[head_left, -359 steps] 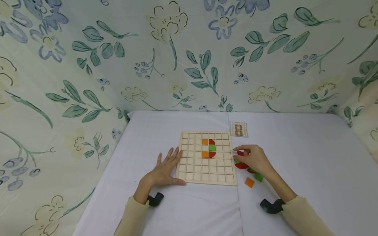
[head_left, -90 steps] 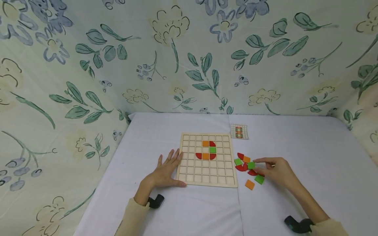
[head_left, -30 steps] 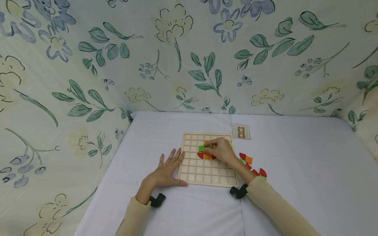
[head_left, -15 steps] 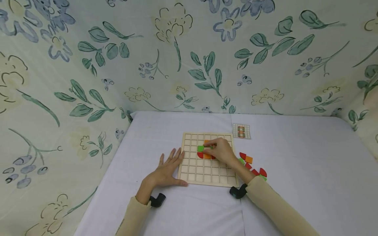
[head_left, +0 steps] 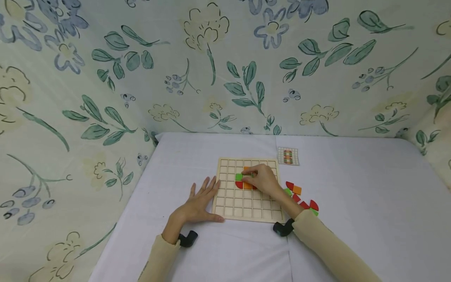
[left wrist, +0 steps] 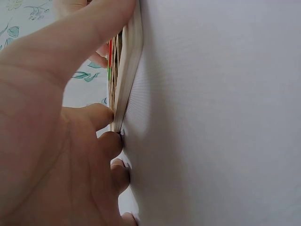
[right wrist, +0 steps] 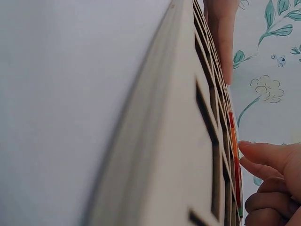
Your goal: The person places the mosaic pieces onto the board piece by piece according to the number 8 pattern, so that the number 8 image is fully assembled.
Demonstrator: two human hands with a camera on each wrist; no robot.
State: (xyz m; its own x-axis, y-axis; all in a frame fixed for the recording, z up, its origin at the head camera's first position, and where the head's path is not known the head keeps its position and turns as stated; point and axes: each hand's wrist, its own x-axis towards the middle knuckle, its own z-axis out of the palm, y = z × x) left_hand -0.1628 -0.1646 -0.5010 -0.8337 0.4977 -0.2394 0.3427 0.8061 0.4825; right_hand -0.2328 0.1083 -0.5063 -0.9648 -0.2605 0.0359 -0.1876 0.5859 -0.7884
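Note:
A wooden grid board (head_left: 246,203) lies flat on the white cloth. My left hand (head_left: 195,205) rests spread at its left edge, thumb by the near left corner. Over the upper middle of the board, my right hand (head_left: 264,180) pinches a green square tile (head_left: 239,177) between thumb and index finger. That tile sits level in its cell, directly above a red quarter-round tile (head_left: 239,185). An orange tile (head_left: 248,186) lies right of the red one, and another orange tile (head_left: 246,169) shows above the hand. My right fingers cover the tiles behind them.
Right of the board are loose pieces: a red quarter-round (head_left: 289,185), an orange square (head_left: 297,190), a green piece (head_left: 288,192) and several more, partly behind my right forearm. A small pattern card (head_left: 288,156) lies beyond the board's far right corner. Floral cloth hangs behind.
A red quarter-round joined the lower row earlier. My right hand then carried the green tile from the loose pieces leftward onto the board, where it has settled level. My left hand stays put.

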